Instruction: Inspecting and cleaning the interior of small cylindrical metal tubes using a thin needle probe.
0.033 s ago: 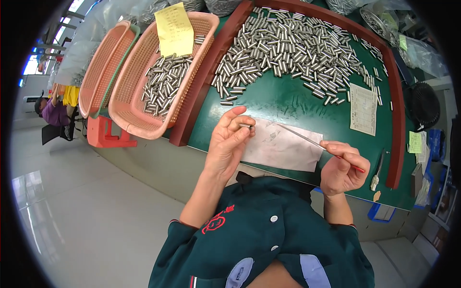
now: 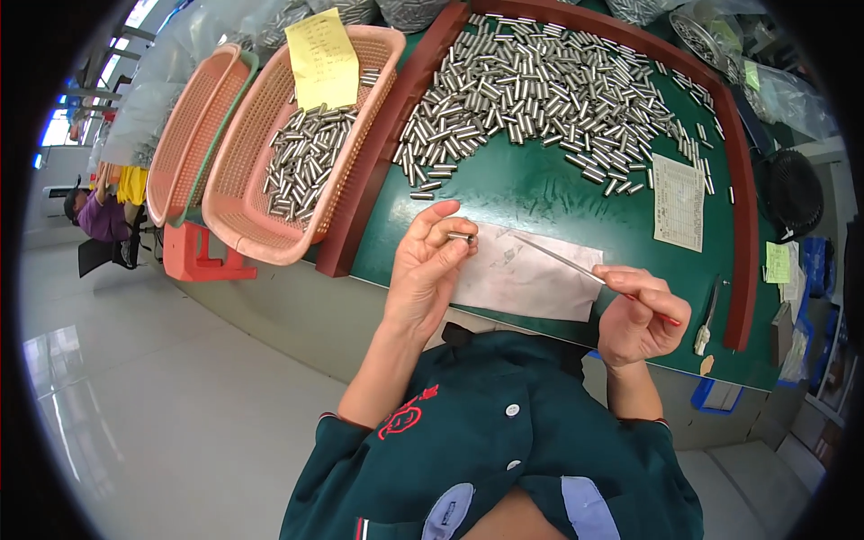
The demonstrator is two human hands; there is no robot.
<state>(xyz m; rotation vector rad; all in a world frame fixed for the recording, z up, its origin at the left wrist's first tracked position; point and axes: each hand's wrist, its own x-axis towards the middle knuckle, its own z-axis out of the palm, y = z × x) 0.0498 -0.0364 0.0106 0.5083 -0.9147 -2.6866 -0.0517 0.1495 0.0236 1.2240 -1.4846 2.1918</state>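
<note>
My left hand (image 2: 430,261) is raised over the front edge of the green table, pinching a short metal tube (image 2: 460,237) between thumb and fingers, one end facing right. In my right hand (image 2: 643,315) is a thin metal rod tool with a red handle (image 2: 664,318); whether it is a file or a scraper cannot be made out. Its slim shaft (image 2: 553,256) points left toward the tube, with the tip apart from it. Beneath both hands lies a pale, smudged sheet (image 2: 531,286). Farther back spreads a large heap of similar metal tubes (image 2: 540,81).
A pink basket (image 2: 236,211) at left holds more tubes and a yellow note (image 2: 322,59). Red-brown rails (image 2: 346,220) border the green table (image 2: 504,184). At right are a printed sheet (image 2: 678,202), a knife-like tool (image 2: 706,328) and a black fan (image 2: 794,196). Another person (image 2: 101,211) sits far left.
</note>
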